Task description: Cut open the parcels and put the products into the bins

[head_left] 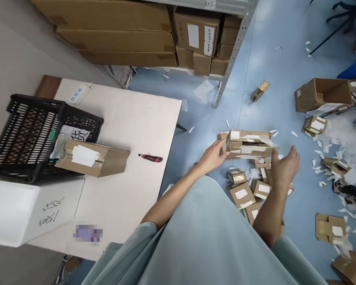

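My left hand (213,155) grips the left end of a long, narrow cardboard box (249,151), held over the floor in front of me. Its top gapes along the middle, with whitish tape and a torn label on it. At the box's right end is my right hand (284,168), thumb and fingers apart; whether the thumb touches the box I cannot tell. Below the box, several small cardboard boxes (241,194) with white labels lie heaped on the floor. On the table to my left lies a red and black utility knife (150,158).
The white table (130,122) bears a black plastic crate (26,134), a taped carton (114,161) and a white bin (56,206). A metal shelf (235,51) with cartons stands ahead. Paper scraps, an open carton (307,97) and a person's shoe (338,185) are at right.
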The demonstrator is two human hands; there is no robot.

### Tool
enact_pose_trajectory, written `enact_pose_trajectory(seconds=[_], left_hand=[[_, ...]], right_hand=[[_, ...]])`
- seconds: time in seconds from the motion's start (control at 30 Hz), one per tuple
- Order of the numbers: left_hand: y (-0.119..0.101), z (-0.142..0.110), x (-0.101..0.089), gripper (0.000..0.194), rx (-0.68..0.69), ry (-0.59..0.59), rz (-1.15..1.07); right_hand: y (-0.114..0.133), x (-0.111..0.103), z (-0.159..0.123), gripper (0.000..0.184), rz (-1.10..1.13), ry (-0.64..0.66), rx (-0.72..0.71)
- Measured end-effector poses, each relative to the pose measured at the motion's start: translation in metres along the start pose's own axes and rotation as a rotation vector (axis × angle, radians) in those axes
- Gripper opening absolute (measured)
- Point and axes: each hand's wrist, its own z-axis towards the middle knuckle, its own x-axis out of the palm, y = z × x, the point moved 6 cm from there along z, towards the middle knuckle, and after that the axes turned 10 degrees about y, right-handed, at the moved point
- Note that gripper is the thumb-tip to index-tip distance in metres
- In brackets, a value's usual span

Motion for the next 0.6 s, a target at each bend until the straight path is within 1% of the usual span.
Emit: enact_pose_trajectory(seconds=[0.07,0.1,0.13,0.2,0.3,0.4,0.5,0.6], left_hand=[[0.008,-0.003,-0.007,0.059,-0.01,0.003,-0.021],[0.016,-0.007,-0.013,0.057,-0.029,-0.006,-0.033],[0.025,-0.012,-0.019,0.054,-0.055,-0.022,-0.047],[0.049,-0.027,-0.032,0.05,-0.121,-0.072,-0.085],[0.089,-0.058,-0.051,0.046,-0.232,-0.188,-0.185],[0.125,-0.1,-0.07,0.046,-0.327,-0.358,-0.313],[0.155,-0.152,-0.09,0.048,-0.391,-0.572,-0.432],[0.179,-0.21,-0.107,0.047,-0.432,-0.773,-0.516]], right_hand=[[0.004,0.016,0.005,0.072,0.036,0.044,0.043],[0.011,0.028,0.007,0.073,0.057,0.089,0.056],[0.021,0.041,0.009,0.074,0.072,0.148,0.053],[0.051,0.072,0.009,0.073,0.096,0.303,-0.006],[0.116,0.119,0.004,0.063,0.129,0.534,-0.173],[0.19,0.162,-0.01,0.054,0.127,0.764,-0.356],[0.267,0.195,-0.034,0.049,0.087,0.942,-0.557],[0.343,0.223,-0.068,0.045,0.061,1.07,-0.736]])
